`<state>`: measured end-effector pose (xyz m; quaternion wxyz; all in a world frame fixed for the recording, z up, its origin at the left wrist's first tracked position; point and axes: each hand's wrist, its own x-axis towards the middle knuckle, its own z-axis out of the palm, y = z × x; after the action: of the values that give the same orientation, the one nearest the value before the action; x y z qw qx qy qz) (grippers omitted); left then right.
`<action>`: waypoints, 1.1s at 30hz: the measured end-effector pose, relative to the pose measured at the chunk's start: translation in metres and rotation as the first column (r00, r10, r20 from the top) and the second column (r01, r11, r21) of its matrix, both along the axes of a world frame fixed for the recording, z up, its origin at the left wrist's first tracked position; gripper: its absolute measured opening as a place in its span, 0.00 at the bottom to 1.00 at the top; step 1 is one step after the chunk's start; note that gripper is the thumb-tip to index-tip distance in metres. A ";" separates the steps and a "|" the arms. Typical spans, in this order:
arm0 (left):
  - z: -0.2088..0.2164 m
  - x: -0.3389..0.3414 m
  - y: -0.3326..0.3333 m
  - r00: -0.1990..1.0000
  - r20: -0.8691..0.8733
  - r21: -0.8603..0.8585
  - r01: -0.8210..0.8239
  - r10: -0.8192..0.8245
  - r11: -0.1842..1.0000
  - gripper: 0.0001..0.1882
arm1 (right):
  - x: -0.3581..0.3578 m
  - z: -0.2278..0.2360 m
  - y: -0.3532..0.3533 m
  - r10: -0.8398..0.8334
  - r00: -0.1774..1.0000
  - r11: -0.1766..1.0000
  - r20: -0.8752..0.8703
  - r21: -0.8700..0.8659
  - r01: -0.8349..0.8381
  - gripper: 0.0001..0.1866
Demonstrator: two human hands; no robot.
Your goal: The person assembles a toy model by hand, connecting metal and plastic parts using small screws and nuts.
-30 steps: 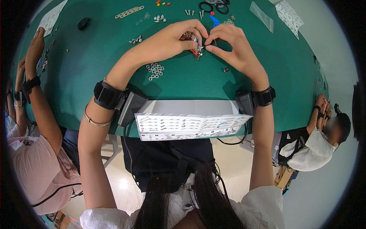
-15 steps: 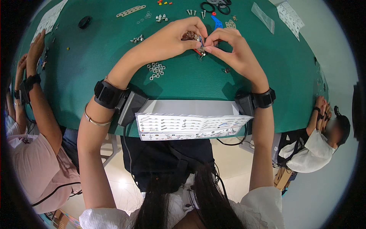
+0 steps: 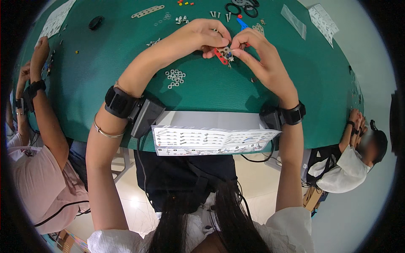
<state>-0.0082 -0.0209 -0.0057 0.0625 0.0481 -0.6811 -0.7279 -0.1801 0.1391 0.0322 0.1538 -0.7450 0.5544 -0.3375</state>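
Note:
My left hand (image 3: 206,36) is closed around a small assembly (image 3: 223,55) of a red perforated strip, metal plates and small bolts. Thumb and fingers pinch its upper end, hiding part of it. On the assembly's right side, my right hand (image 3: 251,45) has thumb and forefinger pressed together at its edge; any small piece between them is too small to make out. Beyond the right fingers lie a blue plastic piece (image 3: 242,23) and a pale perforated plate (image 3: 258,28). A cluster of silver nuts (image 3: 175,78) rests on the green table, nearer to me.
A folded instruction sheet (image 3: 211,141) stands at the near table edge. Farther off are a long perforated strip (image 3: 147,11), bolts (image 3: 219,15), black rings (image 3: 251,10), a plastic bag (image 3: 293,23) and a black round part (image 3: 96,22). People sit at both sides.
The assembly has turned in my left hand, so its red strip and metal plate show more plainly. My left fingers have shifted their hold; my right fingers stay close to its edge.

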 end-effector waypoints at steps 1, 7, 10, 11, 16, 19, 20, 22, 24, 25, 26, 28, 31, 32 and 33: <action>0.001 0.000 0.001 1.000 0.000 0.000 0.000 0.000 1.000 0.11 | 0.001 -0.001 0.000 0.007 0.999 1.000 0.034 -0.020 -0.006 0.08; 0.008 0.003 0.004 1.000 -0.012 0.071 0.021 -0.020 0.997 0.13 | 0.002 -0.003 0.000 -0.021 0.972 1.000 0.235 0.016 0.017 0.07; 0.012 0.003 0.004 0.995 -0.012 0.077 0.102 -0.102 0.992 0.15 | -0.002 -0.005 0.000 0.003 0.960 1.000 0.278 0.014 -0.008 0.07; 0.012 0.003 0.005 0.991 -0.019 0.072 0.130 -0.129 0.989 0.15 | -0.002 -0.006 0.000 0.004 0.961 1.000 0.278 0.015 -0.009 0.07; 0.011 0.003 0.007 0.987 -0.039 0.055 0.156 -0.154 0.986 0.17 | 0.001 -0.007 0.000 -0.033 0.949 0.999 0.314 0.003 0.034 0.07; 0.010 0.003 0.009 0.994 -0.093 0.083 0.063 -0.055 0.995 0.19 | 0.000 -0.008 -0.001 -0.096 0.927 0.995 0.363 0.035 0.089 0.07; 0.009 0.002 0.009 0.993 -0.115 0.087 0.050 -0.040 0.995 0.20 | -0.002 -0.010 -0.001 -0.097 0.927 0.995 0.362 0.035 0.090 0.07; 0.010 0.001 0.010 0.990 -0.139 0.091 0.038 -0.025 0.995 0.21 | -0.005 -0.014 -0.001 -0.128 0.929 0.991 0.347 0.013 0.132 0.07; 0.013 0.000 0.012 0.992 -0.123 0.055 0.037 -0.030 0.998 0.19 | -0.005 -0.013 -0.001 -0.127 0.924 0.991 0.361 0.003 0.135 0.08; 0.012 0.000 0.012 0.992 -0.124 0.054 0.037 -0.030 0.998 0.19 | -0.004 -0.012 -0.001 -0.125 0.919 0.991 0.375 -0.006 0.137 0.08; 0.012 -0.001 0.012 0.986 -0.158 0.001 0.053 -0.052 0.999 0.17 | -0.004 -0.012 -0.002 -0.123 0.919 0.991 0.375 -0.007 0.136 0.08; 0.011 0.000 0.012 0.979 -0.191 -0.053 0.067 -0.076 0.996 0.15 | -0.005 -0.012 -0.003 -0.114 0.941 0.987 0.318 -0.070 0.143 0.08; 0.014 0.003 0.013 0.986 -0.160 0.008 0.045 -0.043 0.999 0.12 | -0.001 -0.007 -0.003 -0.121 0.958 0.982 0.261 -0.110 0.154 0.07; 0.013 0.002 0.011 0.986 -0.160 0.024 0.051 -0.047 0.998 0.12 | 0.000 -0.007 -0.003 -0.122 0.958 0.982 0.260 -0.110 0.154 0.07; 0.012 0.002 0.010 0.986 -0.160 0.039 0.058 -0.051 0.998 0.12 | 0.002 -0.006 -0.003 -0.130 0.953 0.978 0.273 -0.123 0.168 0.07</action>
<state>-0.0061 -0.0108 0.0060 0.0958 -0.0273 -0.6591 -0.7454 -0.1778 0.1360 0.0258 0.1454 -0.6587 0.5577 -0.4836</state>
